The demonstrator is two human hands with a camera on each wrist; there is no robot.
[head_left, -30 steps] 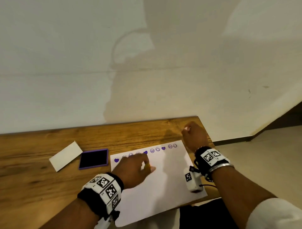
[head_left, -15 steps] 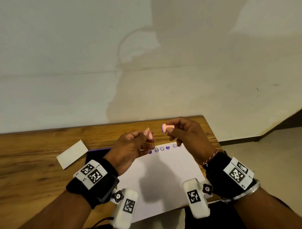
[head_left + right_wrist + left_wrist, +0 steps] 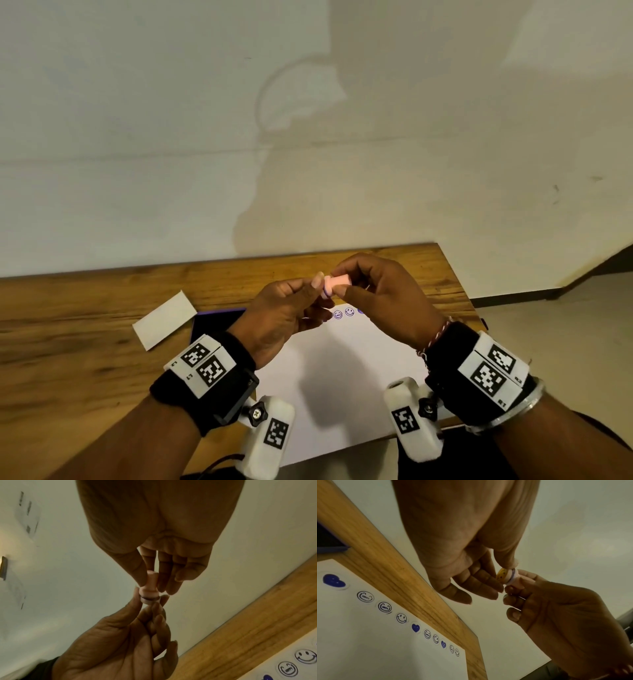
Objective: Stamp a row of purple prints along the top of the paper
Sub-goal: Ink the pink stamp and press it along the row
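Observation:
A small pink stamp [image 3: 334, 282] is held in the air above the paper's top edge. My right hand [image 3: 344, 286] pinches its handle [image 3: 150, 584] between thumb and fingers. My left hand [image 3: 322, 291] pinches a round cap [image 3: 504, 574] with a yellow smiley, which sits against the stamp's face [image 3: 150, 599]. The white paper [image 3: 342, 377] lies on the wooden table [image 3: 85, 342] under both hands. A row of purple prints [image 3: 401, 618], smileys and hearts, runs along its top edge. The hands hide part of that row in the head view.
An open purple ink pad [image 3: 212, 322] lies left of the paper, partly behind my left wrist. A white card [image 3: 164, 320] lies further left. The table's back edge meets a pale wall [image 3: 308, 137]. The table ends just right of the paper.
Both hands rose from the paper and table. Half a second ago they held cap and stamp apart; now they have met, with the cap against the stamp's face.

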